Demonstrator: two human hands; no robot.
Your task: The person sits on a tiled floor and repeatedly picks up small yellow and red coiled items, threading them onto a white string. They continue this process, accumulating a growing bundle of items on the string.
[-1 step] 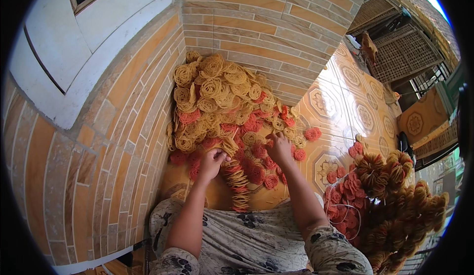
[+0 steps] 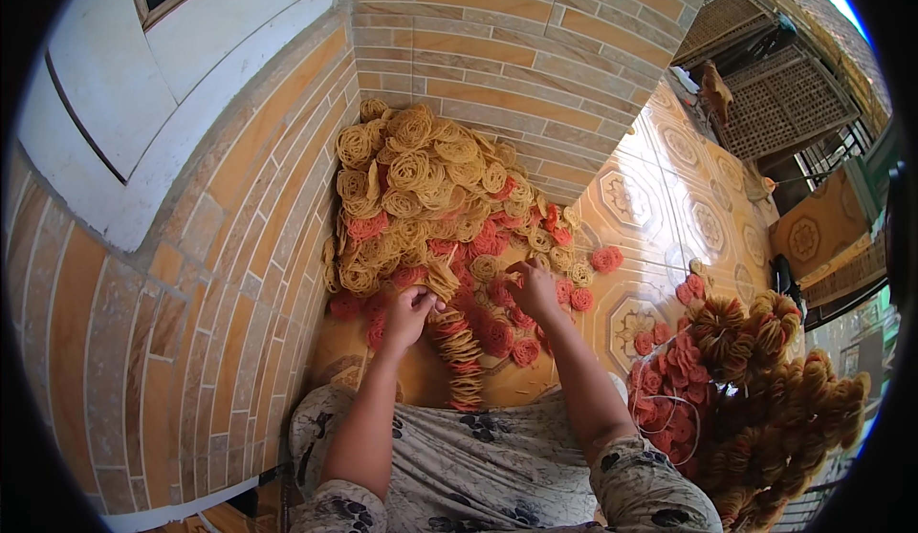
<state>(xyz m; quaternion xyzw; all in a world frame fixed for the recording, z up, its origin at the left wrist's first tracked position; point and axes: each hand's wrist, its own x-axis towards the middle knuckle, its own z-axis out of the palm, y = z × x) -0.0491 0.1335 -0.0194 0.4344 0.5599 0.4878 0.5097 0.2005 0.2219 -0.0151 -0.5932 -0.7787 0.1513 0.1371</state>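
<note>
My left hand point(image 2: 411, 313) is closed on several yellow lacy discs point(image 2: 442, 282), coiled like thin dried noodle nests. Just below it, a string of yellow and red discs point(image 2: 459, 353) runs down toward my lap, stacked face to face. To the right, my right hand point(image 2: 537, 290) hovers over the near edge of the loose discs, fingers bent together; whatever they hold is hidden. A big heap of yellow discs point(image 2: 409, 172) fills the corner ahead, and loose red discs point(image 2: 497, 337) lie between my hands on the tiled floor.
Brick-patterned walls point(image 2: 516, 45) close in at left and ahead. At my right lie a batch of red discs point(image 2: 669, 385) with white string point(image 2: 690, 418) and bundled yellow-brown strung discs point(image 2: 765, 428). Woven racks point(image 2: 784, 103) stand at the far right, beside a brown bird point(image 2: 715, 93).
My right hand has shifted slightly left, nearer my left hand, and its fingers have drawn in from the loose discs. The left hand stays in place with its discs.
</note>
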